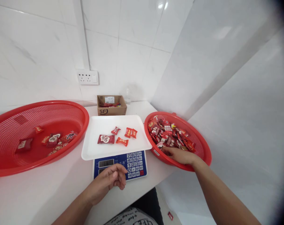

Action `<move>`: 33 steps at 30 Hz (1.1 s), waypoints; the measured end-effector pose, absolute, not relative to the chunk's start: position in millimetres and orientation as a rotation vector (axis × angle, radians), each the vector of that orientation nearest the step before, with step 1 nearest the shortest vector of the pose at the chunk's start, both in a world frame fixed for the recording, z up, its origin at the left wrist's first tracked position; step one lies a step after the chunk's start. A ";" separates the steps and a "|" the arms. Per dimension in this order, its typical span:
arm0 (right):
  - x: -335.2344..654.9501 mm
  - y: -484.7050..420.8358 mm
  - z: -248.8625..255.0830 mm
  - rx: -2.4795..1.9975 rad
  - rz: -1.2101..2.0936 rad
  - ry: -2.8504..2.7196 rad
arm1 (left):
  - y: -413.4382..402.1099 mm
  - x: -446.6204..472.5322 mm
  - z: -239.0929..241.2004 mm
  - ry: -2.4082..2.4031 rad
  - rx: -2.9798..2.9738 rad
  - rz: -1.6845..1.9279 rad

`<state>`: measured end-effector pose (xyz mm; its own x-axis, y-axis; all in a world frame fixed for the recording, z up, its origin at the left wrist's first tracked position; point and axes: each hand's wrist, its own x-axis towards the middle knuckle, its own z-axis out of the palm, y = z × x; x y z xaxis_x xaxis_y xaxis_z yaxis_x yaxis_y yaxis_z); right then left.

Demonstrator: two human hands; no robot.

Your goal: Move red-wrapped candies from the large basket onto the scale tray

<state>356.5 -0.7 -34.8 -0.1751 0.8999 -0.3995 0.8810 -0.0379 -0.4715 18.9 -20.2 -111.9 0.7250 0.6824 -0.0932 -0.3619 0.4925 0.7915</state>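
My right hand [180, 155] reaches over the near rim of the right red basket [204, 147]. Its fingertips dip among the red wrapped snack packets [170, 134], which hide whether they grip one. Over the lower keys of the blue digital scale [137, 162] hovers my left hand [110, 179], loosely curled, thumb apart, with nothing visible in it. On the scale's white tray [92, 148] lie a larger dark red packet [105, 139] and several small red candies [122, 141]. The scale's display [106, 163] is partly covered and too blurred to read.
A larger red basket [62, 104] at the left holds a few packets [53, 140]. Behind the tray sits a cardboard box [113, 111] with packets inside, near a clear container [127, 97]. A wall socket [87, 77] is above. One packet [170, 216] lies on the floor.
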 end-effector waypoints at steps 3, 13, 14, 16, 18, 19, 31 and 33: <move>357.9 0.7 -35.2 -2.007 1.089 -2.132 | -20.7 18.7 -111.7 0.427 0.839 0.658; 331.6 -9.3 -24.2 -1.911 0.838 -1.702 | -20.8 19.4 -113.1 0.456 0.914 0.650; 322.5 -12.1 -23.6 -1.848 0.883 -1.672 | -21.1 20.1 -112.8 0.459 0.922 0.649; 300.4 -17.6 -25.2 -1.654 1.064 -1.586 | -21.8 21.3 -112.3 0.470 0.941 0.647; 275.3 -22.2 -30.0 -1.514 1.217 -1.556 | -22.5 22.3 -111.7 0.489 0.972 0.644; 262.9 -24.2 -32.8 -1.471 1.285 -1.567 | -22.9 22.7 -111.4 0.503 0.989 0.645; 208.5 -32.2 -50.9 -1.319 1.593 -1.672 | -24.4 25.0 -116.5 0.703 1.001 0.757; 208.7 -33.5 -51.5 -1.310 1.527 -1.672 | -23.9 25.5 -120.3 0.697 0.971 0.777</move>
<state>208.7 -33.5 -51.5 -0.3979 0.8895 -0.2246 0.3041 -0.1031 -0.9471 25.5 -23.9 -120.3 0.5411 0.8243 -0.1665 -0.2545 0.3493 0.9018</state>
